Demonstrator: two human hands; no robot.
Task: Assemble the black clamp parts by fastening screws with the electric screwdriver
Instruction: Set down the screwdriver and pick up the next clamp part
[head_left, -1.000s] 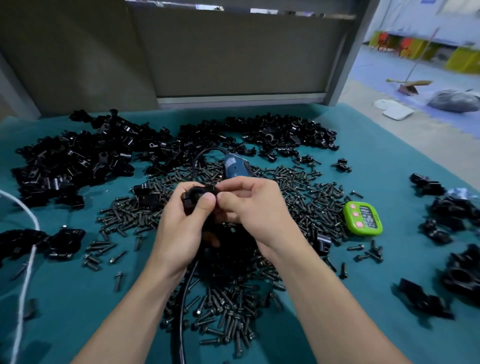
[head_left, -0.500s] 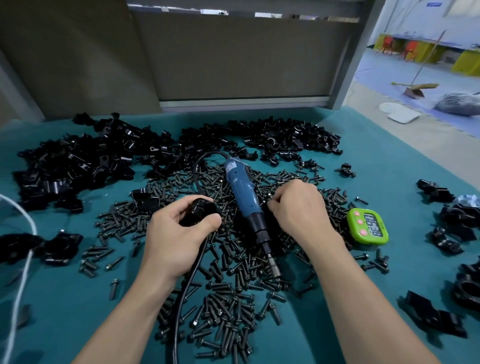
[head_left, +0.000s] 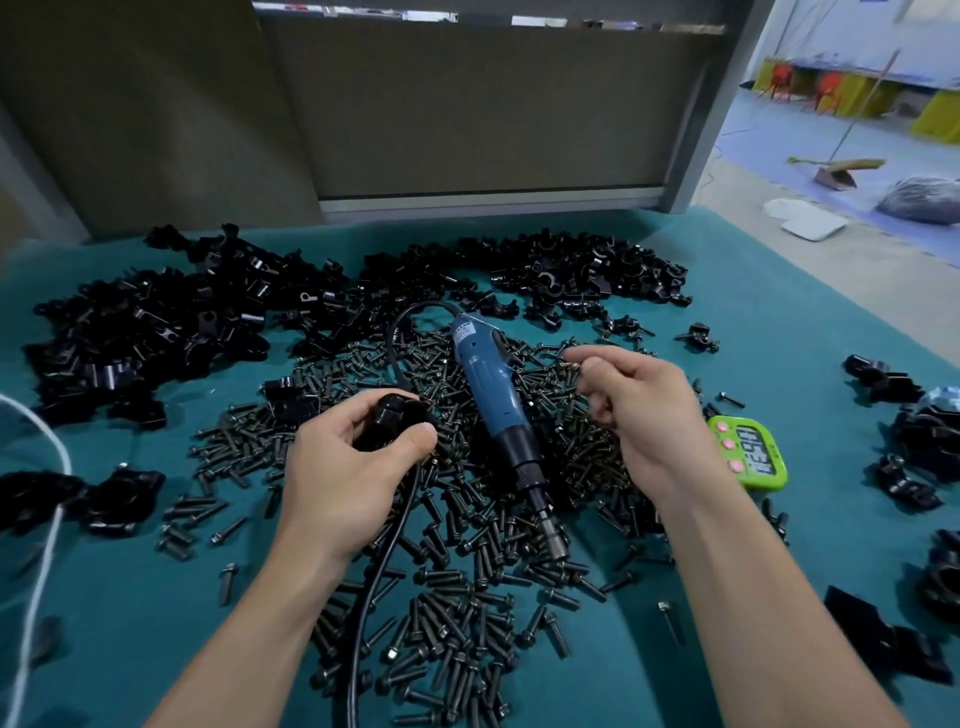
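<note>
My left hand (head_left: 343, 467) grips a black clamp part (head_left: 388, 420) just above the screw pile (head_left: 467, 561). Between my hands, the blue electric screwdriver (head_left: 488, 395) lies on the screws with its bit pointing toward me; neither hand touches it. My right hand (head_left: 641, 410) is raised to the right of the screwdriver, fingers curled, with thumb and forefinger pinching what looks like a small dark screw (head_left: 570, 357). Loose black clamp parts are heaped at the back left (head_left: 156, 332) and back centre (head_left: 571, 275).
A green timer (head_left: 748, 453) sits right of my right hand. More black clamps (head_left: 924, 441) lie along the right edge and at the left (head_left: 119, 499). The screwdriver's black cable (head_left: 379, 566) runs toward me. A white cord (head_left: 36, 519) crosses the teal table (head_left: 130, 623) at left.
The hands parted from the clamp; my right hand dipped into the screws right of the screwdriver and has lifted with fingers pinched. My left hand keeps holding the clamp.
</note>
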